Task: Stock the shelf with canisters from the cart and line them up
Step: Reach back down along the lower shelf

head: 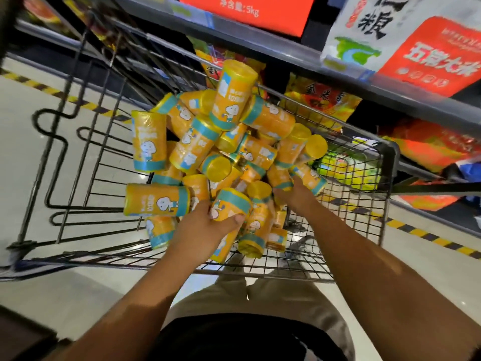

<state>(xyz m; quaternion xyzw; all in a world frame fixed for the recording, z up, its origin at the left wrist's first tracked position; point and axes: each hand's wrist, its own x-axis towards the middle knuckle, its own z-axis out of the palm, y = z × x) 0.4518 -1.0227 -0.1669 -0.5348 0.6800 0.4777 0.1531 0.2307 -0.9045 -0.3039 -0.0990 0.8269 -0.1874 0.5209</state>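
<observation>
Canisters: orange with teal bands and yellow lids; heaped every which way in cart, most lying on their sides.
Top canister: tilted, resting on heap's peak.
Cart: wire, just beside shelf.
Left hand: clamped on near canister, thumb across its side, fingers curled round far side; canister touching heap.
Right hand: pushed into right of heap, fingertips hidden among canisters; grip impossible to tell.
Shelf: grey edge above cart, rice bags on it.
Floor: pale, yellow-black stripe along shelf base.
</observation>
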